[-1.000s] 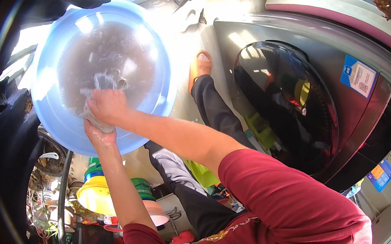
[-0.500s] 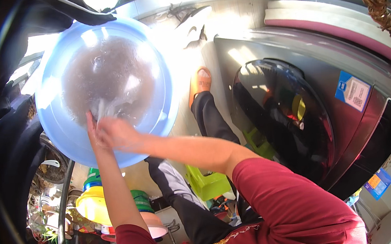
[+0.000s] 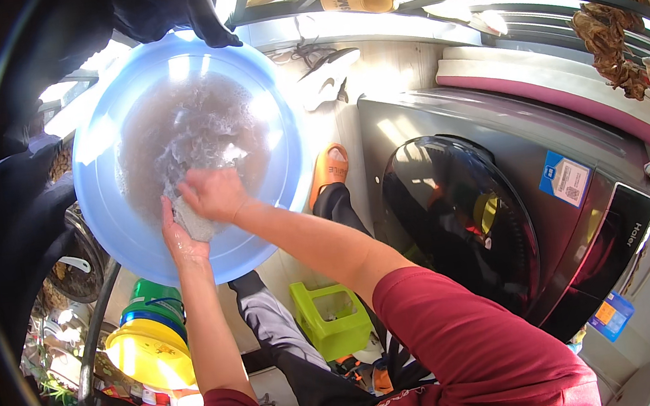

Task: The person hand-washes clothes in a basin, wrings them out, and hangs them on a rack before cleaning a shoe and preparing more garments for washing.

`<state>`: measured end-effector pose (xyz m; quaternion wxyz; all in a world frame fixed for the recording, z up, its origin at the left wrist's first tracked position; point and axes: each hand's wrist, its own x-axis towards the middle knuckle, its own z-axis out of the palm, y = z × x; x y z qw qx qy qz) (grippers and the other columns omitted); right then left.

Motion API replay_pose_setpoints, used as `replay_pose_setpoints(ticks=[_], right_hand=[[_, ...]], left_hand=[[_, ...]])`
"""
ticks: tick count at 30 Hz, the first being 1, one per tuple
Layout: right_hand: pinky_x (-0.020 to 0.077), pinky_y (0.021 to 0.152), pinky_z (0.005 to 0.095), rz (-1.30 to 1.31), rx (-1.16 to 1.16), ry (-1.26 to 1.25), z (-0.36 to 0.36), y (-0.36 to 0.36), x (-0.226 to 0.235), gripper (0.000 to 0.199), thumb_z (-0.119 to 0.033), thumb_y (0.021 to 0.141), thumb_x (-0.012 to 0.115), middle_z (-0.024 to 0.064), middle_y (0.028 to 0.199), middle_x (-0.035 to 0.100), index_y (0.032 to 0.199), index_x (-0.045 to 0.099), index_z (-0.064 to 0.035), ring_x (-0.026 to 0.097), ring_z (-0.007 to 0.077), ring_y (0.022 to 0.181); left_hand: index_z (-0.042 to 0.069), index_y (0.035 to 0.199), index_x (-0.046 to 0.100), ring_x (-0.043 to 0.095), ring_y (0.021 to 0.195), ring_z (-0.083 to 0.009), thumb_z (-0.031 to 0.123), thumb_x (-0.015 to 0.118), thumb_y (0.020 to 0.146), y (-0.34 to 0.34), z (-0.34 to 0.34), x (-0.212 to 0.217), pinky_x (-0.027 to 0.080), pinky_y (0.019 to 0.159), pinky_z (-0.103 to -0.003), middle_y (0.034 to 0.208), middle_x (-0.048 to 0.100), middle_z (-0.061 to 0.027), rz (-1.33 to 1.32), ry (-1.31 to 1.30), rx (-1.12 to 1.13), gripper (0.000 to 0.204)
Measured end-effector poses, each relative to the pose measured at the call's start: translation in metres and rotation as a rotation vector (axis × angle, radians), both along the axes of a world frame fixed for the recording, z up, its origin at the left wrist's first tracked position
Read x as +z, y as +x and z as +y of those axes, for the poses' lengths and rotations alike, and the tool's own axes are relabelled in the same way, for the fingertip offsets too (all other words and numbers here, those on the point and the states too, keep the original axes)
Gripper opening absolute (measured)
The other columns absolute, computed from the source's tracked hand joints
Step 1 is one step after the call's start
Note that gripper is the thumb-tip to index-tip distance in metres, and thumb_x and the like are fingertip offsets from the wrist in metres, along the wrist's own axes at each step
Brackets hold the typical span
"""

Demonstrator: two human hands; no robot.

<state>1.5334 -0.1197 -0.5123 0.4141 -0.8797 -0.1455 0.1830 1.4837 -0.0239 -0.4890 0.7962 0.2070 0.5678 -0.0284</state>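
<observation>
In the head view, two bare hands meet over one blue basin (image 3: pixel 105 204) of cloudy water (image 3: pixel 152 126), at one bunched, pale grey cloth (image 3: pixel 198 222) near the basin's lower rim. The right hand (image 3: pixel 217 194) is curled, clenching the cloth's upper end. The left hand (image 3: pixel 183 240) lies against the cloth's left side; how tightly its fingers bend, I cannot tell. About them are one orange slipper (image 3: pixel 328 172) on a foot, one white-and-black shoe (image 3: pixel 327 82), one lime-green stool (image 3: pixel 330 319), one yellow tub (image 3: pixel 150 358) and one washing machine (image 3: pixel 460 224).
</observation>
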Motion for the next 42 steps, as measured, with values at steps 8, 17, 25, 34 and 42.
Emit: replay_pose_setpoints(ticks=[8, 17, 25, 34, 42], right_hand=[[0.0446, 0.07, 0.0408, 0.083, 0.076, -0.317, -0.039, -0.001, -0.029, 0.032, -0.014, 0.075, 0.058, 0.0175, 0.096, 0.055, 0.107, 0.053, -0.0096, 0.055, 0.0332, 0.082], [0.0446, 0.057, 0.0437, 0.144, 0.218, 0.43, 0.021, -0.055, 0.105, 0.024, -0.02, 0.074, 0.06, 0.0143, 0.08, 0.048, 0.094, 0.055, -0.0085, 0.054, 0.0347, 0.067], [0.044, 0.049, 0.0397, -0.089, 0.018, 0.039, 0.022, -0.027, 0.034, 0.021, -0.031, 0.076, 0.058, 0.007, 0.073, 0.051, 0.073, 0.052, -0.0108, 0.055, 0.0293, 0.061], [0.0455, 0.061, 0.0378, -0.312, 0.026, -0.222, -0.039, 0.029, 0.002, 0.026, -0.026, 0.073, 0.061, 0.016, 0.099, 0.051, 0.088, 0.051, -0.007, 0.056, 0.0302, 0.081], [0.0447, 0.061, 0.0419, 0.113, 0.213, 0.258, -0.007, -0.027, 0.048, 0.03, -0.016, 0.069, 0.062, 0.0143, 0.082, 0.05, 0.095, 0.051, -0.0084, 0.055, 0.0343, 0.073]], left_hand=[[0.005, 0.134, 0.025, 0.03, 0.123, -0.0247, 0.045, 0.052, 0.082, -0.013, 0.015, 0.0, 0.018, 0.103, -0.041, 0.135, 0.032, -0.008, 0.082, 0.327, -0.272, 0.07], [0.012, 0.109, 0.053, 0.054, 0.08, -0.0144, 0.035, 0.047, 0.089, -0.012, 0.027, -0.022, 0.045, 0.071, -0.028, 0.092, 0.056, -0.0016, -0.096, 0.041, -0.047, 0.032], [0.011, 0.101, 0.055, 0.054, 0.087, -0.0149, 0.035, 0.051, 0.087, -0.019, 0.02, -0.029, 0.044, 0.076, -0.03, 0.092, 0.057, -0.002, -0.156, -0.019, -0.02, 0.028], [0.004, 0.132, 0.027, 0.028, 0.125, -0.0255, 0.049, 0.048, 0.083, -0.009, 0.007, -0.01, 0.018, 0.102, -0.047, 0.136, 0.029, -0.0101, -0.003, 0.291, -0.164, 0.07], [0.01, 0.134, 0.03, 0.035, 0.121, -0.0204, 0.041, 0.05, 0.084, -0.011, 0.023, -0.038, 0.028, 0.099, -0.034, 0.138, 0.028, -0.0092, -0.078, 0.082, -0.191, 0.062]])
